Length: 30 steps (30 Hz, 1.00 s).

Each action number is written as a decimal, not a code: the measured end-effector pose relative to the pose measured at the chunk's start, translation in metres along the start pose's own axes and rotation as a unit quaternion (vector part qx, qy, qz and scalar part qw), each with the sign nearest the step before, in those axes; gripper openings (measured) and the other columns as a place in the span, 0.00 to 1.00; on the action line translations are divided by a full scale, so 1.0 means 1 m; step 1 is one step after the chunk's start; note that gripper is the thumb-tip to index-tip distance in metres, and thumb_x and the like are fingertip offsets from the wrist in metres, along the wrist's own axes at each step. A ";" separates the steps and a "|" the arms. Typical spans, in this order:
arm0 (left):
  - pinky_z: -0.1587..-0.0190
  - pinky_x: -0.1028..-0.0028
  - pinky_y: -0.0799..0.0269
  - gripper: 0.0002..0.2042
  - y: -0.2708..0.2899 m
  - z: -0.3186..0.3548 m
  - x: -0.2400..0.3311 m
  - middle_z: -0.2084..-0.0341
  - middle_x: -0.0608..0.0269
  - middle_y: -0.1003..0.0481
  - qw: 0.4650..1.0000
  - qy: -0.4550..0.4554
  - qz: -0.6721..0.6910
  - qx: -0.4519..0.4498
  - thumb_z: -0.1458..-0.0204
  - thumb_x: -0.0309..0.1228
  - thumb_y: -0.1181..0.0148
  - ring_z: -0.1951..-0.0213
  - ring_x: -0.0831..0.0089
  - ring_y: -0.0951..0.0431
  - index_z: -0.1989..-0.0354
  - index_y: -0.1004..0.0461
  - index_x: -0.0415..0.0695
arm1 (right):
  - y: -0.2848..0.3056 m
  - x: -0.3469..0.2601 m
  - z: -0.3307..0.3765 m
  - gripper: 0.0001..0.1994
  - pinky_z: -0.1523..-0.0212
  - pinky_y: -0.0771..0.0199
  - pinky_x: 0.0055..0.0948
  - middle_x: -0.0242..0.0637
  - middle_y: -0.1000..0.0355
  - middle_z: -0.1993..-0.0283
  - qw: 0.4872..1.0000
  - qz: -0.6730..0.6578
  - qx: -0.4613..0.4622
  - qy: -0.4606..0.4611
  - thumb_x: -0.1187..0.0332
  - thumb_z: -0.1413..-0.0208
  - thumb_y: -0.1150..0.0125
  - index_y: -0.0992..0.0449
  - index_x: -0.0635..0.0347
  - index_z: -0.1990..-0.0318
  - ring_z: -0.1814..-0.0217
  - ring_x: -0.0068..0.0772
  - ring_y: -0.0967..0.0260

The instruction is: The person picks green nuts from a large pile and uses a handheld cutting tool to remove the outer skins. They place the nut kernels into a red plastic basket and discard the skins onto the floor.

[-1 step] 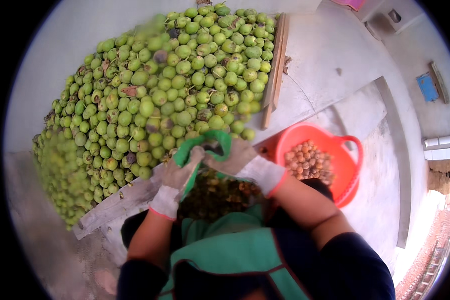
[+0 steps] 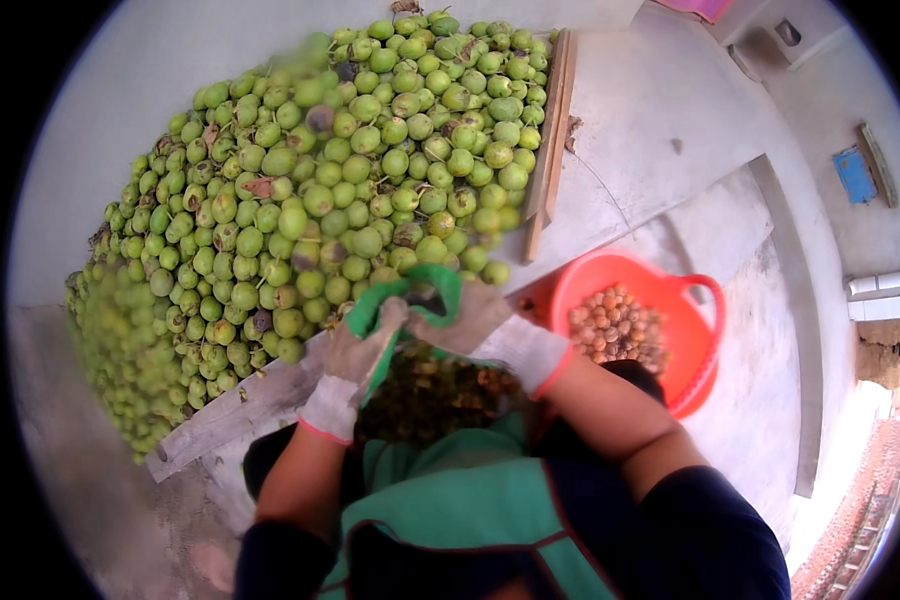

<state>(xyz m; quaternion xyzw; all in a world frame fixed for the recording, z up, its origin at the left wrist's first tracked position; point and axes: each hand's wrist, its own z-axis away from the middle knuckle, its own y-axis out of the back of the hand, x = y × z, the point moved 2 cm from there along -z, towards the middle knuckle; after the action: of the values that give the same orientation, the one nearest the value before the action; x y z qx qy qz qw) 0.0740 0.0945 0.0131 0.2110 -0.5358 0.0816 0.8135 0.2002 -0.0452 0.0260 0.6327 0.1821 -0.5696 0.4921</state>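
Observation:
Both my hands wear pale work gloves with green-coated fingers and red-trimmed cuffs. My left hand (image 2: 362, 340) and my right hand (image 2: 475, 318) meet in front of my lap, fingers curled inward and almost touching. Whatever lies between them is hidden by the gloves and blur; only a dark patch shows there. Just beyond my hands rises a big heap of green-husked nuts (image 2: 250, 240), probably walnuts, some with blackened spots. Beneath my hands, dark husk scraps (image 2: 435, 395) lie between my knees. Right of my right hand, brown shelled-out nuts (image 2: 615, 325) sit in a red basket (image 2: 690, 350).
One wooden board (image 2: 550, 150) bounds the heap on the right, another plank (image 2: 240, 400) along its near edge. A pale wall (image 2: 80, 190) stands behind at left. A low concrete ledge (image 2: 790, 260) runs at right, with a blue object (image 2: 854, 174) farther off.

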 end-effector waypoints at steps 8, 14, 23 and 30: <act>0.54 0.74 0.23 0.15 0.003 0.001 0.003 0.60 0.58 0.22 0.963 -0.024 0.264 0.056 0.41 0.30 0.38 0.61 0.71 0.21 0.49 0.25 0.34 | 0.007 -0.008 -0.009 0.19 0.57 0.22 0.39 0.41 0.21 0.62 0.994 -0.072 -0.077 -0.019 0.55 0.43 0.34 0.24 0.59 0.52 0.58 0.43 0.22; 0.50 0.76 0.25 0.15 0.017 0.020 0.039 0.57 0.59 0.21 0.944 0.024 0.317 0.086 0.41 0.28 0.37 0.57 0.74 0.21 0.48 0.26 0.35 | 0.011 -0.034 0.004 0.27 0.47 0.25 0.38 0.49 0.28 0.48 0.942 -0.257 -0.171 -0.129 0.52 0.37 0.41 0.31 0.70 0.44 0.46 0.44 0.29; 0.51 0.74 0.26 0.17 0.034 0.028 0.006 0.58 0.63 0.21 0.981 -0.080 0.152 0.092 0.43 0.28 0.35 0.57 0.77 0.23 0.47 0.26 0.36 | 0.001 -0.023 0.013 0.24 0.70 0.21 0.28 0.44 0.24 0.52 0.941 -0.214 -0.167 -0.201 0.51 0.38 0.38 0.24 0.63 0.45 0.59 0.27 0.23; 0.64 0.62 0.20 0.20 0.028 0.063 0.026 0.69 0.54 0.23 0.874 -0.242 -0.367 0.206 0.44 0.41 0.39 0.67 0.60 0.18 0.46 0.27 0.45 | -0.013 0.003 0.024 0.20 0.64 0.17 0.35 0.46 0.22 0.54 0.925 -0.366 -0.053 -0.083 0.68 0.41 0.33 0.27 0.66 0.44 0.60 0.35 0.22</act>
<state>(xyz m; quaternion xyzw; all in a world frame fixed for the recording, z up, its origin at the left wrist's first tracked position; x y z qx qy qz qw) 0.0222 0.0903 0.0654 0.5681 -0.5709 -0.1682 0.5684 0.1775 -0.0606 0.0212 0.4457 0.3897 -0.7497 0.2958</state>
